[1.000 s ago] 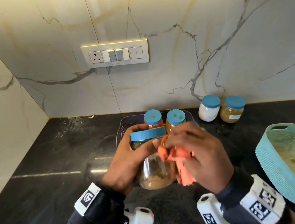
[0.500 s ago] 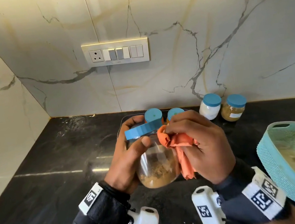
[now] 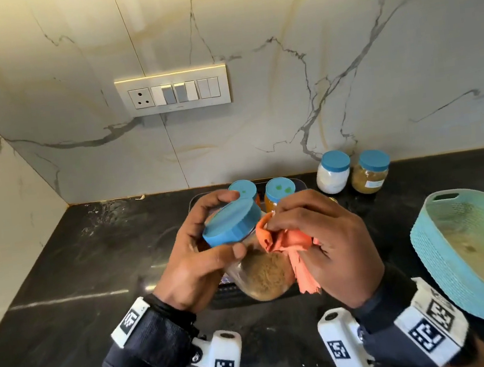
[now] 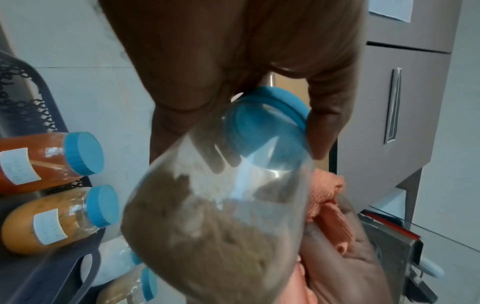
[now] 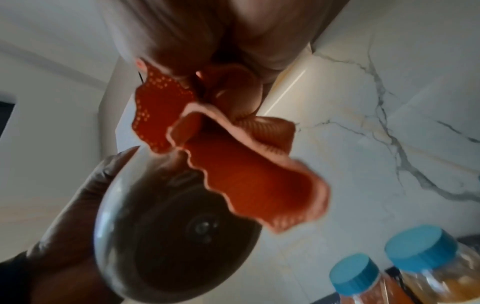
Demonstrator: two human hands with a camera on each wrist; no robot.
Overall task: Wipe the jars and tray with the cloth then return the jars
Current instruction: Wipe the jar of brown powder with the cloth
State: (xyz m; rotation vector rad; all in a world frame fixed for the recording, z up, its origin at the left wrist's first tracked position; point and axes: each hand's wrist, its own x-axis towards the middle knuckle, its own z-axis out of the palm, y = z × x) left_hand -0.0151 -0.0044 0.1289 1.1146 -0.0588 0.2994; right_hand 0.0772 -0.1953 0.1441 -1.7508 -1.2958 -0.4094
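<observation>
Wiping jar midair over tray: my left hand grips its lid end, right hand bunches cloth against the glass. Jar's tilted; slip risk if lid loosens or grip shifts.

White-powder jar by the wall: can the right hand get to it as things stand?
Probably not yet. The right hand is bunched round the orange cloth against the held jar. The white-powder jar stands unobstructed on the counter beyond it.

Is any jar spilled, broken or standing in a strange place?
Nothing is spilled or broken. Two blue-lidded jars stand on the black counter beside the wall, outside the dark tray.
</observation>
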